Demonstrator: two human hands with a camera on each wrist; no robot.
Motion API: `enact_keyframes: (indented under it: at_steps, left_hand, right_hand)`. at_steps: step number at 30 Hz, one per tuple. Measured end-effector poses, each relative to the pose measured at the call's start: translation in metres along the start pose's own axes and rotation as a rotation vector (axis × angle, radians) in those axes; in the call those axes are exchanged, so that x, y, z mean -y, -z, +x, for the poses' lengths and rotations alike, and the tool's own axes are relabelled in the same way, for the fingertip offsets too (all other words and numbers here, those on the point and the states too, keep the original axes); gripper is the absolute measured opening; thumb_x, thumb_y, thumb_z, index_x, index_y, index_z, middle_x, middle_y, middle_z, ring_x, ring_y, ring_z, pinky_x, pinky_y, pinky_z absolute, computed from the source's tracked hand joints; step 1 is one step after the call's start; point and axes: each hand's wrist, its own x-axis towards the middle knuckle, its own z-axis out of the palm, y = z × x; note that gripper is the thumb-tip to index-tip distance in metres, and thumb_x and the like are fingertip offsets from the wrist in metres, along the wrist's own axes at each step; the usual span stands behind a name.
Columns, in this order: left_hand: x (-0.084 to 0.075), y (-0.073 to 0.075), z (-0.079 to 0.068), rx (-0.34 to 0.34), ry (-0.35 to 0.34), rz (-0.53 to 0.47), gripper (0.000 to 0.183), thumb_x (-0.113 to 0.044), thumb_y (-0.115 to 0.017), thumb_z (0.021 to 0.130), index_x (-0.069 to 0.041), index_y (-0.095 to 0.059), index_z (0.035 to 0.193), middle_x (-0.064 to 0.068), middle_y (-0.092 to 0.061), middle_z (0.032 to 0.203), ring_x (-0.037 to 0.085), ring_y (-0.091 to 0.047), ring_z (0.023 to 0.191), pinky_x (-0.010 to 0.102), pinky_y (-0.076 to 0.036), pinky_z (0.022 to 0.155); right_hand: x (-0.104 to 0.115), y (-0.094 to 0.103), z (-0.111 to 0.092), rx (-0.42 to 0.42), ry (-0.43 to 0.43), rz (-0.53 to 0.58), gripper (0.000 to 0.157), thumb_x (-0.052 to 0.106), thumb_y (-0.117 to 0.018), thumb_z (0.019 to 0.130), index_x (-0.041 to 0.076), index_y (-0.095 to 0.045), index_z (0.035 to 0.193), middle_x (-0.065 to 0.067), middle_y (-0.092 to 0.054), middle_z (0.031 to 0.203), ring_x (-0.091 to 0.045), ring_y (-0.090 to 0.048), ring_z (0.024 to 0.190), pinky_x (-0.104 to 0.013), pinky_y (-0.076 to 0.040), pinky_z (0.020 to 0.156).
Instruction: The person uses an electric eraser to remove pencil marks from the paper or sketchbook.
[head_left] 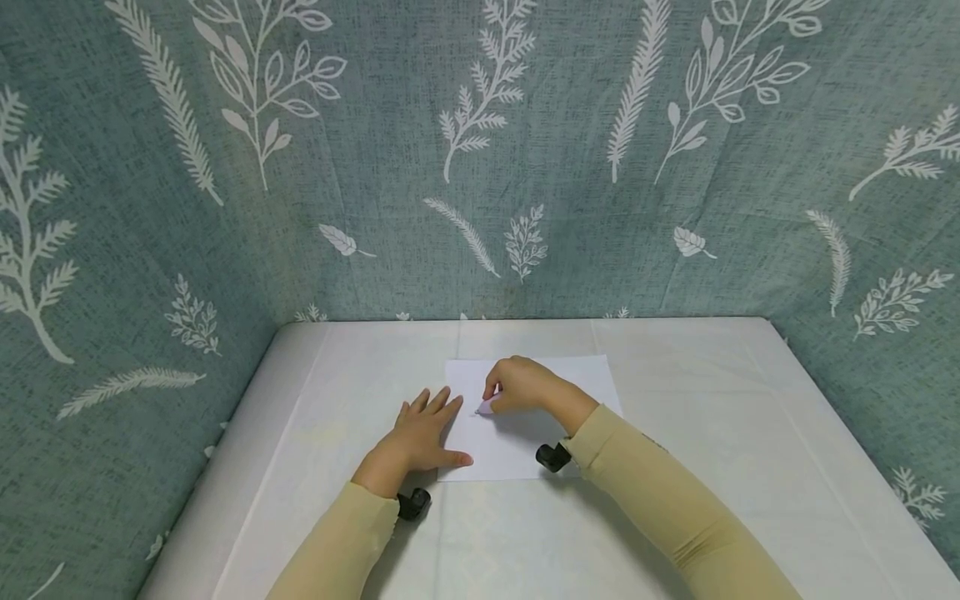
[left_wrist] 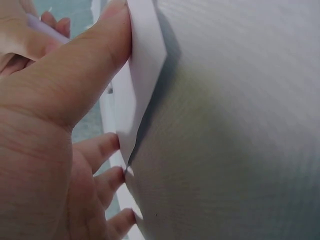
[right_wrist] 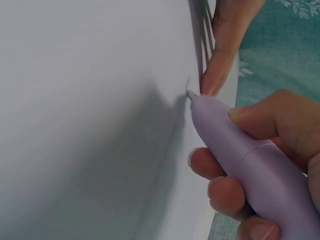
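Observation:
A sheet of white paper (head_left: 498,458) lies on the covered table. My right hand (head_left: 527,387) grips a thick lilac pen (right_wrist: 240,145) with a narrow grey tip, the thumb on one side and curled fingers on the other. In the right wrist view that tip meets the paper beside a short faint mark. My left hand (head_left: 420,440) rests with spread fingers at the sheet's left edge, its thumb (left_wrist: 95,60) lying on the paper. The left wrist view shows the near edge of the sheet lifted slightly off the table.
A white cloth covers the table (head_left: 712,417). Blue-green fabric (head_left: 390,158) with white leaf prints hangs behind it and along both sides. Small black cameras sit at the left wrist (head_left: 414,504) and the right wrist (head_left: 553,457).

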Motion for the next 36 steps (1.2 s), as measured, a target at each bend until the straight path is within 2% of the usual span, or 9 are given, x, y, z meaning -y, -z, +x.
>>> enact_keyframes:
  at_steps: [12,20,36]
  left_hand:
    - [0.0007,-0.0001,-0.0022,-0.006,-0.01,-0.011,0.101,-0.069,-0.065,0.066,-0.02,-0.029,0.146,0.008,-0.017,0.153,0.04,-0.009,0.138,0.061,-0.01,0.105]
    - [0.0028,0.0011,-0.0034,-0.015,-0.021,-0.001,0.102,-0.07,-0.065,0.065,-0.02,-0.029,0.146,0.008,-0.017,0.153,0.04,-0.01,0.138,0.062,-0.011,0.105]
    - [0.0048,-0.0024,-0.0006,-0.005,-0.004,0.009,0.103,-0.072,-0.063,0.063,-0.023,-0.026,0.147,0.006,-0.015,0.154,0.038,-0.008,0.138,0.061,-0.01,0.106]
  right_hand:
    - [0.0039,0.0004,0.0009,0.034,-0.021,-0.006,0.011,0.021,-0.073,0.074,0.023,-0.074,0.084,0.013,-0.062,0.079,-0.007,-0.054,0.073,-0.025,-0.046,0.067]
    - [0.0065,0.002,0.0003,-0.007,-0.02,-0.035,0.01,0.021,-0.073,0.074,0.022,-0.075,0.084,0.013,-0.063,0.081,-0.009,-0.053,0.075,-0.027,-0.045,0.07]
    - [0.0093,0.0033,0.0008,0.04,-0.004,-0.022,0.014,0.019,-0.072,0.074,0.02,-0.075,0.087,0.013,-0.063,0.081,-0.007,-0.055,0.072,-0.025,-0.046,0.066]
